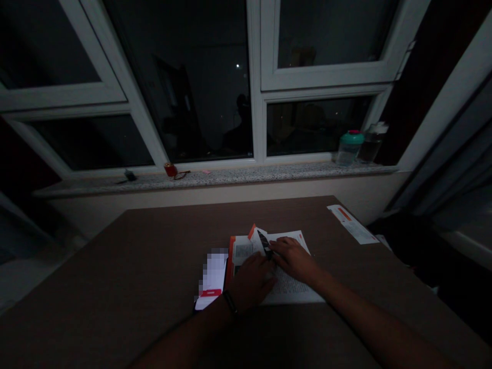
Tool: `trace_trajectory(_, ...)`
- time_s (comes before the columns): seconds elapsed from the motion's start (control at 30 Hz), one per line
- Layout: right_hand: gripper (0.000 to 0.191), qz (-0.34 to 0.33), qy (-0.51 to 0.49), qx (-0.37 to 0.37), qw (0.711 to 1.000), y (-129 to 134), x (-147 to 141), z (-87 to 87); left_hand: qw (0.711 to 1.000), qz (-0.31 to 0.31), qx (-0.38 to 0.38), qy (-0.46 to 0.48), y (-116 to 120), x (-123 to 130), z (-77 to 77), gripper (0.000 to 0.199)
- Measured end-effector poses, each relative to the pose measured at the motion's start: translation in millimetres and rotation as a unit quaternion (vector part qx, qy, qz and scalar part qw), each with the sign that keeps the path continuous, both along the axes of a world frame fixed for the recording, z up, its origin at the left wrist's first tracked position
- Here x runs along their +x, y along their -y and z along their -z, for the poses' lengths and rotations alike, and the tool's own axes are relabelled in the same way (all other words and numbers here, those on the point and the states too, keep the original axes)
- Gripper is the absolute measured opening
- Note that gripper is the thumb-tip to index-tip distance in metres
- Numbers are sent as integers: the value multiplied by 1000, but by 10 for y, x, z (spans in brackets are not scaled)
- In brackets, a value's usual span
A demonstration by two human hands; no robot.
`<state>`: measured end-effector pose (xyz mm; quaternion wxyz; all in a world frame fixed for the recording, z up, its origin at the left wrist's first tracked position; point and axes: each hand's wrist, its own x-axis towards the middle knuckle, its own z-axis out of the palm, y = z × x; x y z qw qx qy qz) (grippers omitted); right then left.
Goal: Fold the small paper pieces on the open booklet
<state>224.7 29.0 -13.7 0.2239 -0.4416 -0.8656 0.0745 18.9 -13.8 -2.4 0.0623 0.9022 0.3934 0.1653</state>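
An open booklet [290,282] with printed text and orange edging lies on the brown table in front of me. One of its pages [258,237] is raised and bent near the middle, showing a dark picture and an orange corner. My left hand [253,279], with a dark band on the wrist, rests low on the booklet with its fingers curled at the bent page. From the right, my right hand [294,258] reaches over the same page, its fingers closed on the paper close to the left fingertips. Dim light and overlapping fingers partly hide the grip.
A lit phone [214,274] lies left of the booklet, partly under my left forearm. A printed sheet [351,224] lies at the table's right edge. On the windowsill [238,177] stand a teal-lidded bottle [350,147], a clear bottle [372,143] and a small red object [170,169].
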Motion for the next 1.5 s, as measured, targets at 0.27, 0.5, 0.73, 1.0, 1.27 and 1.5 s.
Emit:
trace_trajectory(0.27,36,-25,3,6,1000,59,-43,-61,996,-83,38,14,-28,-5,45,41)
trace_trajectory(0.5,33,-53,-5,-10,999,106,-82,-132,996,-83,34,-27,-56,-4,39,40)
trace_trajectory(0.73,30,-46,20,-16,999,112,-97,-135,996,-80,46,-20,-60,-6,28,37)
trace_trajectory(1.0,28,-33,39,-16,999,145,-133,-168,993,-110,12,-33,-53,9,-19,32)
trace_trajectory(1.27,27,-28,59,-22,998,152,-177,-179,995,-93,20,-41,-78,-10,-77,33)
trace_trajectory(1.5,32,-28,57,-23,998,156,-177,-188,996,-71,27,-43,-97,-39,-109,32)
